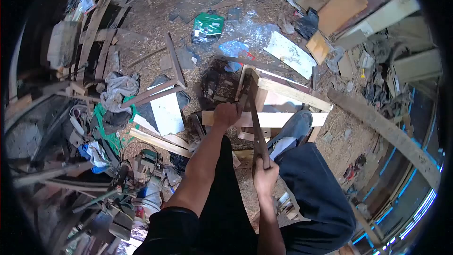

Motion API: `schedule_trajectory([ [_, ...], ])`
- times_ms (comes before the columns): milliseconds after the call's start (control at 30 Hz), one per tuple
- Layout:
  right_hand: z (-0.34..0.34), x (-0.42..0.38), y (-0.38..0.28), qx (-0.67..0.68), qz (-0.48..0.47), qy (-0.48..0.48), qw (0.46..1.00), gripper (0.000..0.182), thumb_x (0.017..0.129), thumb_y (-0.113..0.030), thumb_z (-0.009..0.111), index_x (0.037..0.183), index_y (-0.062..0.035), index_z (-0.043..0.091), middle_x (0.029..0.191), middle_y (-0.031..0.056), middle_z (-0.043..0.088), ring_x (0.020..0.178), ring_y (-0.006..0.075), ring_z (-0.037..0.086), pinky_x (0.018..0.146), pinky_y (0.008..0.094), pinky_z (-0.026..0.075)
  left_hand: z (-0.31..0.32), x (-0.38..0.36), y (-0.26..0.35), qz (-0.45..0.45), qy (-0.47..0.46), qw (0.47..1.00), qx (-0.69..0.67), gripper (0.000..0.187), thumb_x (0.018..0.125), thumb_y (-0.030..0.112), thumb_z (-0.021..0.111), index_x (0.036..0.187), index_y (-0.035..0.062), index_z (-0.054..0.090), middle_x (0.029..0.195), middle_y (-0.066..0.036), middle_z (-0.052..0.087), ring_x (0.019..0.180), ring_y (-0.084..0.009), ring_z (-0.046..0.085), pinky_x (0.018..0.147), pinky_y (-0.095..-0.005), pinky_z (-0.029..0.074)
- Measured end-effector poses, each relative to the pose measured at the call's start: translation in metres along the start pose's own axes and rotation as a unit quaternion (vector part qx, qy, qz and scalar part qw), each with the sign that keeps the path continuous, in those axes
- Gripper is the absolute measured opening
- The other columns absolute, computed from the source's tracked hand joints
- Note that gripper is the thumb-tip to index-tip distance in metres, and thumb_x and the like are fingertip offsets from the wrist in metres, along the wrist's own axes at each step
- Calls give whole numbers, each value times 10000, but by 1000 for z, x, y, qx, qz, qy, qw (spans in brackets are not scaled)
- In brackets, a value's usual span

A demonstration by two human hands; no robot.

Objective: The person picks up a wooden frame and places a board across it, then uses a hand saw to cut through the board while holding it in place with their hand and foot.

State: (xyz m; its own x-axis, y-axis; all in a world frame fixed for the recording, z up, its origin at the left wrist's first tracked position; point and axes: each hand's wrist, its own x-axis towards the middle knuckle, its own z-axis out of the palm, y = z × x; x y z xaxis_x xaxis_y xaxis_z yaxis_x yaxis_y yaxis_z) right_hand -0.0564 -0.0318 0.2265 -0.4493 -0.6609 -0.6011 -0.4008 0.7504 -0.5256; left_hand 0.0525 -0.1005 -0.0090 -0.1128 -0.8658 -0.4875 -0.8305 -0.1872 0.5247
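My right hand [265, 178] is closed round the lower end of a long, dark handsaw [258, 130]. The saw reaches away from me and crosses a pale wooden board [276, 120]. Toward the board's left end, my left hand [227, 114] is closed on it, its fingers partly hidden. My shoe [298, 128] presses on the board's right part. Beneath the board is a wooden frame [295, 89] of pale slats, lying on the ground. Where the saw's edge meets the wood is too small to make out.
Loose planks [160, 142] and a dark wooden piece [174, 61] lie to the left. A white panel [290, 54] and a green package [208, 27] are farther off. A long curved plank [384, 130] is at right. Tools and scraps crowd the lower left.
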Motion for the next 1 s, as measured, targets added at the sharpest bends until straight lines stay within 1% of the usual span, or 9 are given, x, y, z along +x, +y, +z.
schedule_trajectory([
  [233, -13, -29, 9, -23, -31, -9, 999, 203, 784, -86, 533, 727, 109, 540, 531, 70, 465, 550, 96, 443, 511, 318, 371, 1, -5, -2, -3, 64, 998, -24, 484, 869, 330, 440, 543, 25, 625, 543, -190, 589, 518, -332, 615, 591, -437, 536],
  [300, -23, -40, 3, -34, -20, -10, 999, 165, 787, -75, 526, 797, 76, 592, 623, 14, 538, 597, 65, 472, 538, 254, 392, 0, -6, 0, 1, 67, 997, -27, 487, 870, 333, 438, 548, 21, 627, 543, -194, 588, 522, -336, 616, 598, -440, 534],
  [367, -15, -30, 9, -19, -59, 13, 998, 161, 791, -79, 528, 776, 70, 586, 611, 11, 543, 585, 76, 482, 526, 267, 397, -2, -5, -2, 4, 71, 997, -20, 491, 871, 336, 437, 553, 17, 630, 543, -199, 587, 525, -341, 616, 604, -442, 533],
  [433, 0, -12, 20, 35, 51, 0, 998, 180, 803, -94, 531, 731, 69, 562, 575, 11, 516, 565, 81, 461, 498, 284, 377, -1, -5, -2, 0, 32, 999, -26, 494, 870, 344, 388, 610, 22, 657, 619, -211, 619, 572, -351, 631, 607, -458, 529],
  [567, 27, 28, 4, 16, -11, -7, 1000, 229, 808, -90, 545, 670, 88, 507, 511, 62, 430, 530, 90, 415, 482, 317, 349, 3, -3, -3, 11, -4, 1000, -9, 499, 874, 352, 378, 631, 29, 671, 651, -216, 626, 611, -350, 639, 628, -457, 527],
  [733, -17, -31, -5, -53, 13, -12, 998, 189, 791, -97, 559, 735, 83, 564, 522, 91, 472, 537, 96, 420, 492, 329, 363, 1, -3, 0, -13, 7, 1000, 9, 494, 874, 356, 386, 647, 26, 677, 675, -215, 631, 638, -358, 640, 653, -449, 524],
  [800, -18, -37, 5, -48, -52, 34, 997, 185, 786, -103, 563, 763, 80, 581, 527, 94, 488, 539, 92, 425, 488, 334, 363, -1, 0, 0, -19, 4, 1000, 10, 496, 872, 358, 390, 642, 24, 674, 671, -219, 629, 634, -362, 638, 652, -453, 523],
  [833, -11, -26, 3, -36, 15, 9, 999, 202, 786, -111, 571, 734, 85, 569, 513, 99, 485, 531, 92, 434, 483, 339, 368, 1, -3, 1, -24, -3, 1000, 10, 497, 871, 360, 393, 636, 22, 671, 668, -223, 626, 631, -365, 637, 651, -457, 521],
  [1000, 35, 47, 13, -20, -9, -19, 1000, 255, 817, -124, 556, 688, 95, 535, 489, 104, 465, 521, 88, 438, 486, 336, 378, 6, 2, -4, -26, 1, 1000, 14, 499, 870, 364, 398, 628, 18, 663, 671, -230, 623, 644, -367, 639, 664, -459, 518],
])
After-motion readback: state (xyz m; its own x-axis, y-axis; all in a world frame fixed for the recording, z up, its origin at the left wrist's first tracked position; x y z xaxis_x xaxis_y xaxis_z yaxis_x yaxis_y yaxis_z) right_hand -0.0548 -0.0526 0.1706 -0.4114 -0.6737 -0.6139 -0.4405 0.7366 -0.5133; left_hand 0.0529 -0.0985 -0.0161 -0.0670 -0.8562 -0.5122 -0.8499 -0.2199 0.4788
